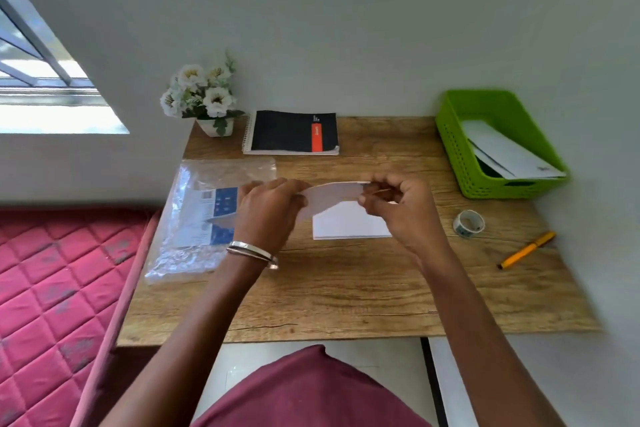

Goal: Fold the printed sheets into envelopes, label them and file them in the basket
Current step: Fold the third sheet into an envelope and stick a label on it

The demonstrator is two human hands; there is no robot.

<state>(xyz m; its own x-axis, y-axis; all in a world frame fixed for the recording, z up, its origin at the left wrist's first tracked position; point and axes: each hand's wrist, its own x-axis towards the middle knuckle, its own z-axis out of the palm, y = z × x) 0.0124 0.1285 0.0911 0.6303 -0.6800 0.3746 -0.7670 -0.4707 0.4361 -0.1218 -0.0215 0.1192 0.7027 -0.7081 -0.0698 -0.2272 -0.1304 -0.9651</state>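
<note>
My left hand and right hand each pinch 1 end of the sheet, lifted above the table so it bends for folding. The basket waits far right, with finished envelopes inside.

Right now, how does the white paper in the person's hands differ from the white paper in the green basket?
The sheet in the hands is held above the table, bowed into an arch; the paper in the basket lies flat and slanted, one end propped on the rim of the green basket. The held sheet is pinched by the left hand and the right hand; nothing touches the basket paper. Both are white and longer than wide.
</note>
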